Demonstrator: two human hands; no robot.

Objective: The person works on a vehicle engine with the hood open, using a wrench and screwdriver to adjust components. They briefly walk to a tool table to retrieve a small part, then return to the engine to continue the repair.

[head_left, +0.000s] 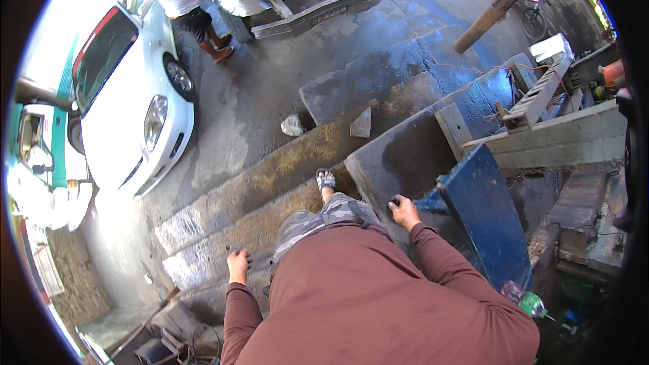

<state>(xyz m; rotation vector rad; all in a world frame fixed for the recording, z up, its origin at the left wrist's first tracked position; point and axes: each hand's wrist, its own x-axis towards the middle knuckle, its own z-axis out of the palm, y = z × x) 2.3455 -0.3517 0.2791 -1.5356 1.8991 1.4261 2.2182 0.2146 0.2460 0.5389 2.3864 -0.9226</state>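
Note:
My left hand (pixel 239 264) hangs at the lower left beside my body, over the concrete steps (pixel 250 209), with its fingers loosely curled and apart and nothing clearly in it. My right hand (pixel 404 211) is closed near a concrete ledge (pixel 365 182) and a blue metal panel (pixel 487 216); something small and dark shows at its fingers, too unclear to name. My foot in a sandal (pixel 325 184) is on a step. A plastic bottle with a green label (pixel 531 304) lies at the lower right.
A white car (pixel 122 128) stands left. A person (pixel 179 0) stands by a vehicle with a metal bumper (pixel 318 19). A rock (pixel 293 125) lies on the pavement. At right are a rusty post (pixel 500 7), a bicycle (pixel 533 20), a ladder (pixel 537 94) and a concrete beam (pixel 554 145).

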